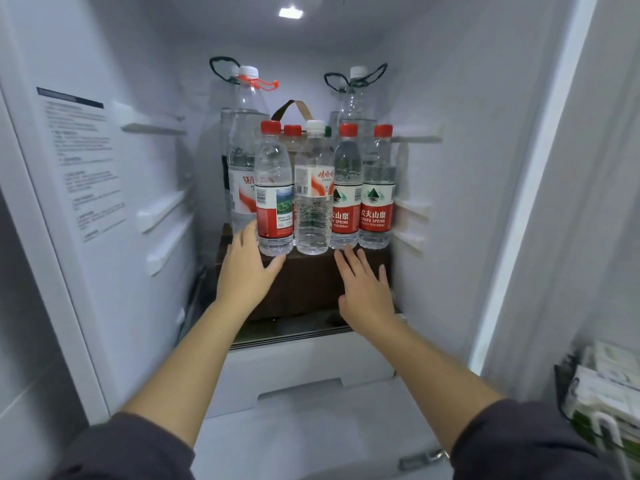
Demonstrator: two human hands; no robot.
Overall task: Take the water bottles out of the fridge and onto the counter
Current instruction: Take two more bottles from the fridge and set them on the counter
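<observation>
Left hand [247, 271] beside clear plastic bottle [273, 188].

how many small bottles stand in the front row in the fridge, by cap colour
red-capped bottles: 3
white-capped bottle: 1
total: 4

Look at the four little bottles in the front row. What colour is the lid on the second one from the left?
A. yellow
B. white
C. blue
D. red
B: the second front bottle is topped by a white lid.
</observation>
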